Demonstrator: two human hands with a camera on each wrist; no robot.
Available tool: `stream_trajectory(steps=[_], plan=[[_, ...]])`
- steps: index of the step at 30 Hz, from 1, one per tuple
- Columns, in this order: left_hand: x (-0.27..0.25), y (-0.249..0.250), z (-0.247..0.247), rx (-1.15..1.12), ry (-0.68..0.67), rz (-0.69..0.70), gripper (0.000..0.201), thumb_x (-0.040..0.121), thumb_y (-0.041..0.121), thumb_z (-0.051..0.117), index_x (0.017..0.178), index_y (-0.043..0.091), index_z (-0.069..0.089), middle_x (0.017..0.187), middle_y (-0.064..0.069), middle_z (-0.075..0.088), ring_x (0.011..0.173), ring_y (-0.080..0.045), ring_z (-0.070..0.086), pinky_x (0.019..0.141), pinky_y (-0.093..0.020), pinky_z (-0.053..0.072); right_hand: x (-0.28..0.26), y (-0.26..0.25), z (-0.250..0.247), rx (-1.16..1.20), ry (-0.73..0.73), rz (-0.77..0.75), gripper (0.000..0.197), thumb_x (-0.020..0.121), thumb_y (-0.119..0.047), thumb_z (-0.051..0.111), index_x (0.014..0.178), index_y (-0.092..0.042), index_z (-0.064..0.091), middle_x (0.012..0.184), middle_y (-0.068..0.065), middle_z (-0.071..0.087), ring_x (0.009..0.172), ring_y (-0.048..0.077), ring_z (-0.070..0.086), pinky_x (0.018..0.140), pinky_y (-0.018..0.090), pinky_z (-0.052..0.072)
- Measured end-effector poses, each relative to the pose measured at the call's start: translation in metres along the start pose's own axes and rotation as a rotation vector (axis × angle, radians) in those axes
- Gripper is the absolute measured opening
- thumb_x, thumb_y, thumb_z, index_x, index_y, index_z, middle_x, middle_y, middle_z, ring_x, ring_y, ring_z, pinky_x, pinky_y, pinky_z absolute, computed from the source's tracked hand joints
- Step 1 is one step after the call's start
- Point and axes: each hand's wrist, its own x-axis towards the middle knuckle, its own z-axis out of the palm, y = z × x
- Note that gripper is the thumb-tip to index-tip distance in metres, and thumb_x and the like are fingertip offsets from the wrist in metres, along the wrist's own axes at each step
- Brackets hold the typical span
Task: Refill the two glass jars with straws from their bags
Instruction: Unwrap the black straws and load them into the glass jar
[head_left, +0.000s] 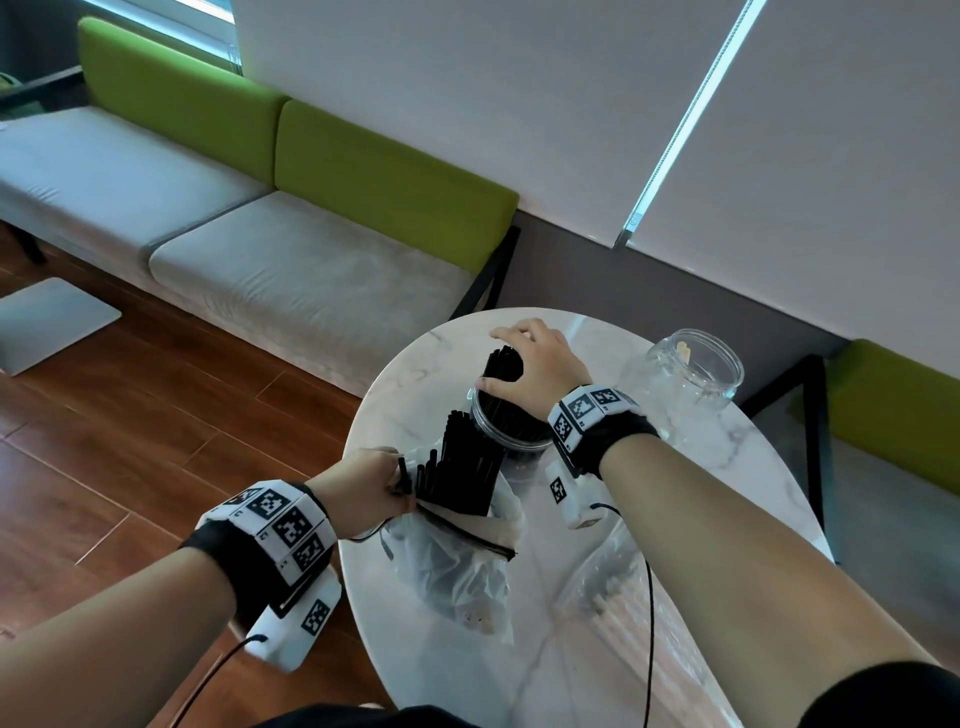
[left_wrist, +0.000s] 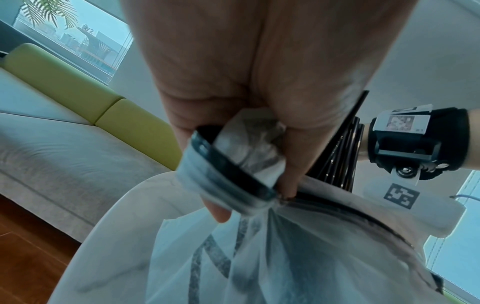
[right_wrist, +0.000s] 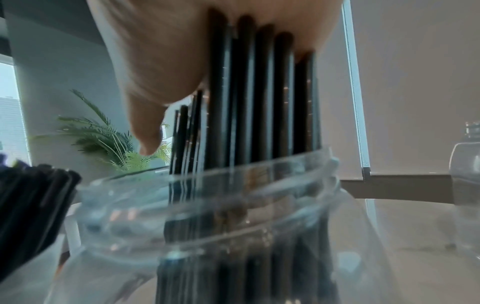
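Note:
A clear glass jar (head_left: 511, 434) stands mid-table, and several black straws (head_left: 501, 364) stick up out of its mouth. My right hand (head_left: 530, 364) is curled over their tops and grips the bunch (right_wrist: 259, 92) inside the jar (right_wrist: 233, 205). My left hand (head_left: 382, 480) pinches the zip-strip rim of a clear plastic bag (head_left: 457, 561), from which more black straws (head_left: 467, 462) stand up. In the left wrist view the fingers (left_wrist: 291, 164) bunch the bag's rim (left_wrist: 228, 170). A second, nearly empty glass jar (head_left: 696, 374) stands at the right.
A second clear bag with pale straws (head_left: 613, 582) lies on the round marble table (head_left: 415, 374) under my right forearm. A grey and green bench (head_left: 291, 260) runs behind along the wall. Wooden floor (head_left: 130, 441) lies to the left.

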Motion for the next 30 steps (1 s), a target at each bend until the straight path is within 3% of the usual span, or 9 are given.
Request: stream_trajectory(steps=[3, 7, 9, 11, 13, 16, 20, 24, 30], plan=[[0.002, -0.001, 0.001, 0.008, 0.000, 0.007, 0.018, 0.085, 0.022, 0.061, 0.087, 0.003, 0.062, 0.096, -0.005, 0.053, 0.090, -0.022, 0.055, 0.082, -0.029, 0.044, 0.003, -0.001, 0.002, 0.012, -0.015, -0.030, 0.040, 0.081, -0.047, 0.066, 0.114, -0.024, 0.061, 0.111, -0.001, 0.057, 0.112, 0.023, 0.046, 0.087, 0.036, 0.044], [0.002, -0.001, 0.000, 0.009, 0.012, 0.027, 0.012, 0.085, 0.020, 0.061, 0.078, 0.011, 0.056, 0.092, -0.002, 0.050, 0.085, -0.019, 0.051, 0.078, -0.025, 0.042, 0.001, 0.005, 0.006, 0.215, 0.250, -0.018, 0.027, 0.083, -0.026, 0.066, 0.104, -0.009, 0.060, 0.105, 0.005, 0.057, 0.102, 0.027, 0.051, 0.083, 0.032, 0.042], [0.002, -0.002, 0.001, 0.016, 0.010, 0.014, 0.016, 0.084, 0.021, 0.061, 0.075, 0.012, 0.051, 0.094, -0.003, 0.052, 0.087, -0.021, 0.054, 0.080, -0.027, 0.044, -0.001, 0.006, 0.006, 0.222, 0.272, 0.012, 0.031, 0.085, -0.023, 0.063, 0.112, -0.012, 0.055, 0.115, 0.003, 0.052, 0.107, 0.026, 0.047, 0.083, 0.030, 0.041], [0.002, -0.002, 0.001, 0.021, 0.008, 0.012, 0.018, 0.084, 0.021, 0.061, 0.071, 0.013, 0.052, 0.095, -0.004, 0.053, 0.088, -0.022, 0.055, 0.081, -0.029, 0.045, -0.002, 0.006, 0.005, 0.150, 0.200, -0.007, 0.045, 0.086, -0.024, 0.059, 0.129, -0.022, 0.048, 0.126, 0.000, 0.045, 0.113, 0.024, 0.043, 0.086, 0.034, 0.042], [0.002, -0.002, 0.001, 0.018, 0.007, 0.023, 0.024, 0.084, 0.020, 0.061, 0.064, 0.017, 0.048, 0.093, -0.003, 0.051, 0.086, -0.020, 0.053, 0.080, -0.027, 0.044, -0.001, 0.008, 0.007, 0.052, 0.097, -0.068, 0.046, 0.089, -0.025, 0.056, 0.133, -0.031, 0.048, 0.127, -0.002, 0.044, 0.114, 0.024, 0.042, 0.089, 0.039, 0.043], [0.001, 0.000, 0.000, 0.016, 0.019, 0.030, 0.016, 0.084, 0.019, 0.061, 0.072, 0.014, 0.052, 0.092, -0.002, 0.051, 0.087, -0.020, 0.053, 0.079, -0.026, 0.043, 0.000, 0.010, 0.009, 0.102, 0.079, -0.119, 0.023, 0.089, -0.022, 0.058, 0.110, -0.023, 0.065, 0.110, 0.000, 0.057, 0.104, 0.026, 0.049, 0.088, 0.043, 0.048], [0.001, 0.001, 0.000, 0.013, 0.021, 0.036, 0.015, 0.084, 0.020, 0.060, 0.077, 0.014, 0.049, 0.090, -0.001, 0.050, 0.086, -0.019, 0.053, 0.079, -0.025, 0.042, 0.002, 0.008, 0.007, 0.170, 0.215, -0.056, 0.008, 0.087, -0.016, 0.055, 0.093, -0.011, 0.058, 0.098, 0.003, 0.055, 0.091, 0.026, 0.054, 0.078, 0.042, 0.049], [0.001, -0.001, 0.000, 0.023, 0.031, 0.032, 0.014, 0.084, 0.021, 0.060, 0.084, 0.007, 0.058, 0.092, -0.001, 0.050, 0.088, -0.018, 0.053, 0.079, -0.023, 0.041, 0.006, 0.002, 0.000, 0.157, 0.084, 0.009, 0.020, 0.090, -0.021, 0.052, 0.107, -0.011, 0.057, 0.112, 0.006, 0.050, 0.106, 0.028, 0.049, 0.090, 0.040, 0.045], [0.002, 0.000, 0.001, 0.015, 0.046, 0.009, 0.025, 0.085, 0.023, 0.060, 0.098, 0.002, 0.061, 0.098, -0.004, 0.055, 0.095, -0.022, 0.056, 0.081, -0.024, 0.042, -0.002, -0.005, -0.013, 0.054, 0.006, -0.081, 0.037, 0.090, -0.034, 0.050, 0.127, -0.033, 0.053, 0.130, -0.008, 0.045, 0.121, 0.018, 0.038, 0.101, 0.040, 0.031]])
